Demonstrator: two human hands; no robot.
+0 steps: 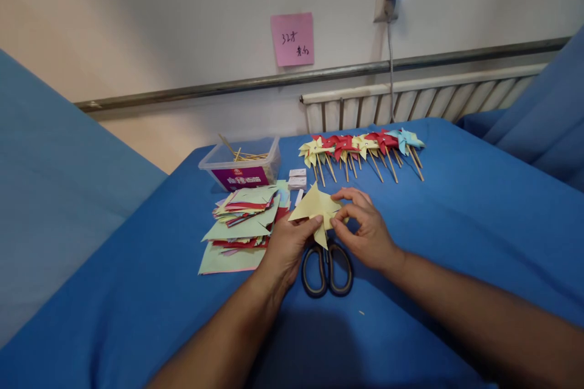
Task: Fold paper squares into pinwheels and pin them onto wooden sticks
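Observation:
A pale yellow paper pinwheel (314, 203), its corners partly folded, is held up between my two hands above the table. My left hand (288, 246) grips it from the lower left, thumb on the front of the paper. On its right side, my right hand (367, 228) pinches the paper with thumb and fingertips. Just below lie scissors (338, 273) with dark handles toward me; their blades are mostly hidden under the paper and hands. To the left is a stack of cut paper sheets (244, 225) in green, red and yellow, partly behind my left hand.
A clear plastic box (274, 161) with wooden sticks stands at the back left. Small white boxes (297, 179) sit beside it. Several finished pinwheels (360, 146) on sticks lie in a row at the back right. A blue cloth (433, 243) covers the table; a radiator (424, 94) is behind.

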